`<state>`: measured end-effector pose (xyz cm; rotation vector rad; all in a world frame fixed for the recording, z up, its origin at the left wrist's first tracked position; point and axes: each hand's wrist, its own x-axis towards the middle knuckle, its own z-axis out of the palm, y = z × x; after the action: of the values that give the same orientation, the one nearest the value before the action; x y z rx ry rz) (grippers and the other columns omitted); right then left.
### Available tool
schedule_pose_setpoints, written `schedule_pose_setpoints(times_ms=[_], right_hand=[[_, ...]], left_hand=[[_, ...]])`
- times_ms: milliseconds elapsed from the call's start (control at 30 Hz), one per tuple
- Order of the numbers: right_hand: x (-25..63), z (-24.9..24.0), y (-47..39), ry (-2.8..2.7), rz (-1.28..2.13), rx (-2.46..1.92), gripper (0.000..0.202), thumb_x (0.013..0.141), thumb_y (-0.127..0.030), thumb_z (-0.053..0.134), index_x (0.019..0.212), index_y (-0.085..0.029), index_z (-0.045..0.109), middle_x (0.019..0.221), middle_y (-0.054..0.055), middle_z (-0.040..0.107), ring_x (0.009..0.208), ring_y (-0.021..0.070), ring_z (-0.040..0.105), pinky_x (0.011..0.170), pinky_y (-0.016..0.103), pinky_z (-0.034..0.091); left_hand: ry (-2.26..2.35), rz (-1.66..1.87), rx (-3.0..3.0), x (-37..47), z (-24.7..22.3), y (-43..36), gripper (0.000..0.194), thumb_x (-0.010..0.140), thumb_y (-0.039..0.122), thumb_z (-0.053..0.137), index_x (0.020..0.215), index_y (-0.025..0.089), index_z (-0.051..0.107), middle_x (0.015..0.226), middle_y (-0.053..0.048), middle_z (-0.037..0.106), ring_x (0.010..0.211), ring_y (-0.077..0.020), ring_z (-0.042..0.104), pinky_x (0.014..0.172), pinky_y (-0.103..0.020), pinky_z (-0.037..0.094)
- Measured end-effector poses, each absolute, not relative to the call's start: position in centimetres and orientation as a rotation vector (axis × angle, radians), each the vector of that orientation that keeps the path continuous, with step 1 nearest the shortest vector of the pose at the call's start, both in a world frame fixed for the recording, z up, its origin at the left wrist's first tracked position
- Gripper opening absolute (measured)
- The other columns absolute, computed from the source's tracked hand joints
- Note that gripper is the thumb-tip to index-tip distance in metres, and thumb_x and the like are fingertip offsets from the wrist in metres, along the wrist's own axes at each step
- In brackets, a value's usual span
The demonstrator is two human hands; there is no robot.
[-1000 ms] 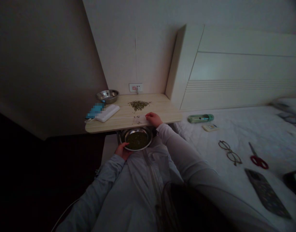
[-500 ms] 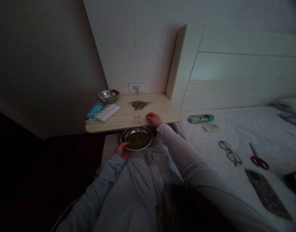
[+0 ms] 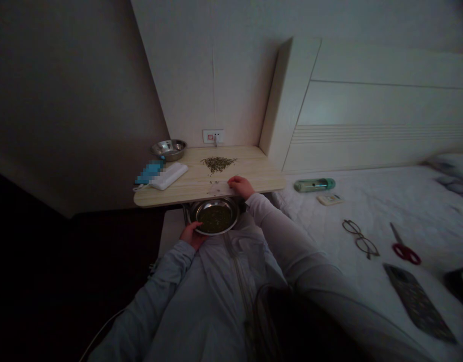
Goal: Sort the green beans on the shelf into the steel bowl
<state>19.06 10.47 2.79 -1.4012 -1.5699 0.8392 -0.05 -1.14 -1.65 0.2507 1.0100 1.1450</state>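
My left hand (image 3: 193, 235) grips the near left rim of a steel bowl (image 3: 235, 219), thumb over the edge. The bowl sits at my lap, just below the front edge of a pale wooden tabletop (image 3: 191, 188). Small green grains (image 3: 215, 218), perhaps beans, cover its bottom. Over the tabletop, my right hand (image 3: 242, 187) pinches the right end of a thin whitish, see-through sheet (image 3: 221, 188). A few loose grains lie at the sheet. Behind it is a spread pile of greenish-brown grains (image 3: 218, 163).
A second steel bowl (image 3: 174, 153), a white power bank (image 3: 170, 176) and a blurred blue item (image 3: 150, 172) occupy the tabletop's left. On the bed to my right lie a green bottle (image 3: 314, 185), glasses (image 3: 360, 239), red-handled scissors (image 3: 405, 251) and a patterned phone (image 3: 418, 301).
The sheet under my right hand has shifted very slightly, with the hand almost in place. My left hand and the bowl have not visibly moved.
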Motion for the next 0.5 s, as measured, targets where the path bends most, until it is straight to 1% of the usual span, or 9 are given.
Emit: schedule_pose_setpoints(times_ms=[267, 500], right_hand=[[19.05, 2.63, 10.52, -1.559, 0.870, -1.380, 0.011, 0.060, -0.016, 0.048, 0.064, -0.017, 0.058, 0.053, -0.005, 0.055, 0.054, 0.0078, 0.049, 0.059, 0.020, 0.040], [18.83, 2.85, 10.53, -1.534, 0.862, -1.371, 0.011, 0.062, -0.017, 0.047, 0.065, -0.016, 0.058, 0.055, -0.004, 0.056, 0.055, 0.0079, 0.050, 0.060, 0.021, 0.040]], left_hand=[[1.026, 1.139, 0.246, -0.02, -1.49, -1.25, 0.013, 0.061, 0.003, 0.047, 0.065, 0.010, 0.058, 0.060, -0.008, 0.065, 0.057, -0.0191, 0.061, 0.051, -0.032, 0.051], [1.031, 1.163, 0.244, 0.06, -1.37, -1.31, 0.015, 0.063, 0.003, 0.045, 0.064, 0.011, 0.058, 0.057, -0.005, 0.064, 0.053, -0.0167, 0.059, 0.047, -0.030, 0.050]])
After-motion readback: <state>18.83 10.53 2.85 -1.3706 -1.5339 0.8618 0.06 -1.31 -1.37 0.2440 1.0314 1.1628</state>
